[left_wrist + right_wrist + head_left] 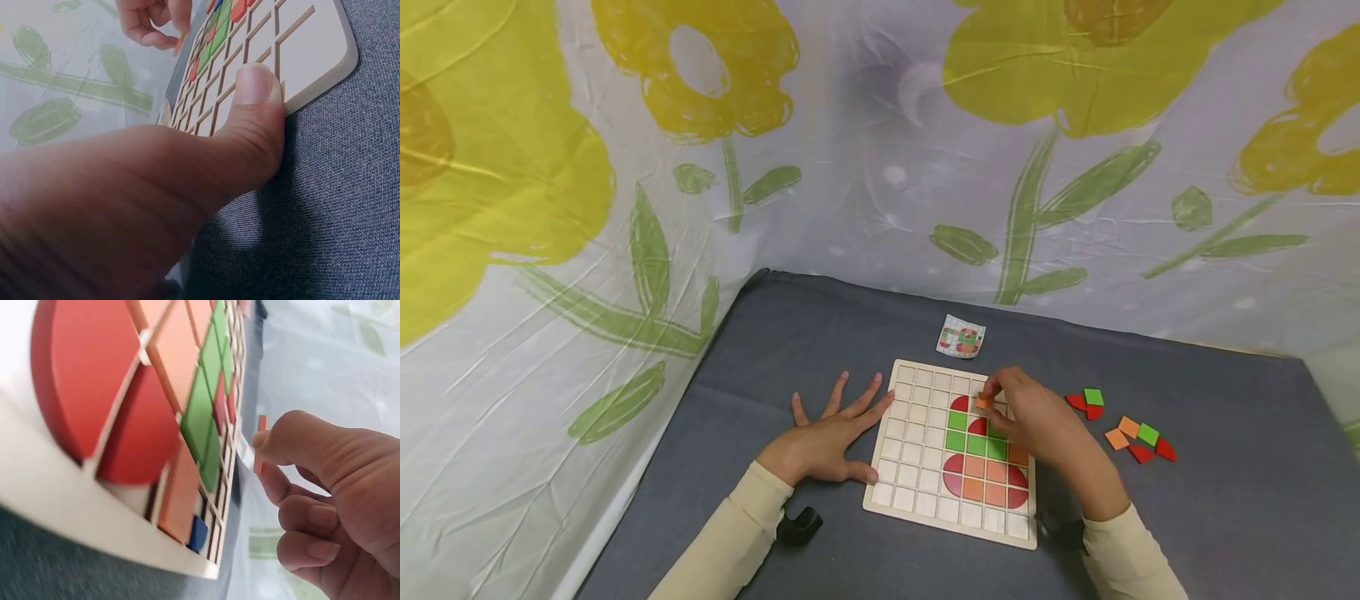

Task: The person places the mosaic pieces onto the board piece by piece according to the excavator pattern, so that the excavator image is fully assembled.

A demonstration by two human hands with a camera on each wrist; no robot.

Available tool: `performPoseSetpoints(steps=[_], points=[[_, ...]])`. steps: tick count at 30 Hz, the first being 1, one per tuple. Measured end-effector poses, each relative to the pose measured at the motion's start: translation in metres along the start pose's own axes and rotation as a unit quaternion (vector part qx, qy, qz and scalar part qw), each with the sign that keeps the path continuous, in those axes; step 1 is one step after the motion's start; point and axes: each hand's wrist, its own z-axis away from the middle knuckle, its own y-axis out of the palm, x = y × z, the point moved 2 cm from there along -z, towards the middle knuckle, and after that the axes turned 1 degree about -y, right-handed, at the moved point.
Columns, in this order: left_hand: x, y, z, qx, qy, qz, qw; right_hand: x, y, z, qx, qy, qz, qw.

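A wooden grid board (910, 475) lies on the dark cloth, its right half partly filled with red, green and orange tiles. My right hand (1037, 421) is over the board's upper right part, pinching an orange square tile (260, 444) between thumb and forefinger. In the right wrist view that tile is held on edge, apart from the board. My left hand (823, 442) spreads its fingers at the board's left side, and its thumb (256, 94) rests on the board's rim. A small blue piece (197, 534) sits in a cell near one edge, beside an orange tile.
Behind the board lies a small pattern card (961, 337) printed with a coloured grid. Loose red, green and orange tiles (1129, 427) lie in two groups to the right. A flower-printed curtain (865, 167) hangs behind and at the left.
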Motion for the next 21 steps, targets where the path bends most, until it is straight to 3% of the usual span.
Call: performPoseSetpoints(steps=[10, 21], points=[[-0.001, 0.001, 0.001, 0.0, -0.002, 0.001, 1.0, 0.004, 0.012, -0.008, 0.015, -0.013, 0.034, 0.9992], [-0.002, -0.001, 0.0, -0.002, -0.001, 0.003, 1.0, 0.003, 0.009, -0.012, 0.034, -0.018, 0.048, 0.9981]])
